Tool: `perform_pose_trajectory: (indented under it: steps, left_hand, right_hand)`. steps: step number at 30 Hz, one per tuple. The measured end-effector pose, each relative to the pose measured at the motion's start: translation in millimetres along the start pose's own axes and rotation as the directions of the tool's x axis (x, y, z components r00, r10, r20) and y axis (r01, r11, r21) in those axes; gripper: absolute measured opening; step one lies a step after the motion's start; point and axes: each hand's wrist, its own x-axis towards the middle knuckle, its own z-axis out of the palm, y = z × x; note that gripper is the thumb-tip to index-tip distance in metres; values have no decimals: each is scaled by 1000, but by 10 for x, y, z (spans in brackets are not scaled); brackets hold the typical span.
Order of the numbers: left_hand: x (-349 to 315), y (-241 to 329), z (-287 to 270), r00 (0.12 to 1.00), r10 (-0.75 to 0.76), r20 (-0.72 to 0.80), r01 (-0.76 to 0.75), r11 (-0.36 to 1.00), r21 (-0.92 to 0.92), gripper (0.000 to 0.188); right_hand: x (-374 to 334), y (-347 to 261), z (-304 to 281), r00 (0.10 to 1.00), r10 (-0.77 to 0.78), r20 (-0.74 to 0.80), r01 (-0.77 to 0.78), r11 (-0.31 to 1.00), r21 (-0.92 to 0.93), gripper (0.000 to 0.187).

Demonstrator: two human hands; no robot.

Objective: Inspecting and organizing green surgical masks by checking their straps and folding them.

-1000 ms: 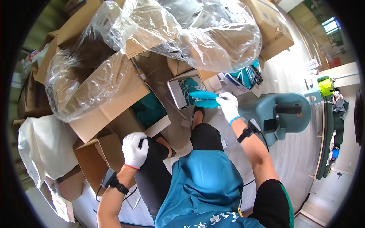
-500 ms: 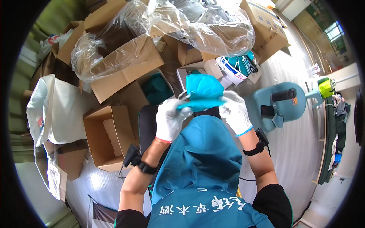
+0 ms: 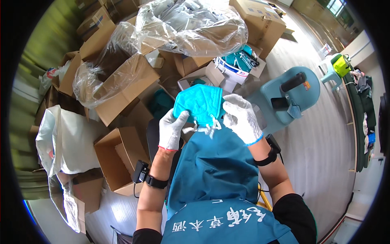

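1. Your left hand (image 3: 171,129), in a white knitted glove with a red cuff edge, holds the teal mask (image 3: 198,103) by its lower left corner. The thumb lies on the near face and the fingers are closed on the fabric from behind.
2. Your right hand (image 3: 245,121), gloved in white with a blue cuff edge, is at the right edge of the mask. Its fingers are bent and partly apart; whether they grip that edge or only rest beside it, you cannot tell from this view.
3. The mask is up between your two hands, above the top of your blue apron (image 3: 215,162), with its broad padded face toward you. Pale straps (image 3: 209,129) dangle from its lower edge (they look loosely bunched).
4. Just beyond the mask is a small open box (image 3: 211,73), and next to that a white carton (image 3: 231,77) filled with more teal masks (image 3: 241,59).
5. To your left, an open cardboard box (image 3: 115,160) is near a bulky white sack (image 3: 67,140).
6. To your right, a blue-grey plastic seat (image 3: 268,95) carries a black cylinder (image 3: 293,82) and a pale blue face mask (image 3: 293,110).
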Motion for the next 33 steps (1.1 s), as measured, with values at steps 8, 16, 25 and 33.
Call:
perform_pose_trajectory:
  steps: [8,16,25,33]
  left_hand:
    - [111,-54,105,985,11,-172,-14,1000,-16,14]
    - [163,-94,215,998,29,-50,-45,932,-360,38]
    - [144,-454,-74,942,-226,-249,197,971,-136,30]
    - [304,-469,-77,913,-280,-296,199,940,-276,35]
  right_hand:
    - [137,297,-169,909,-275,315,411,718,-561,34]
    - [147,416,142,988,27,152,-22,999,-37,29]
    - [248,863,207,962,210,175,-262,890,373,19]
    - [204,966,324,858,-209,469,436,-188,-880,8]
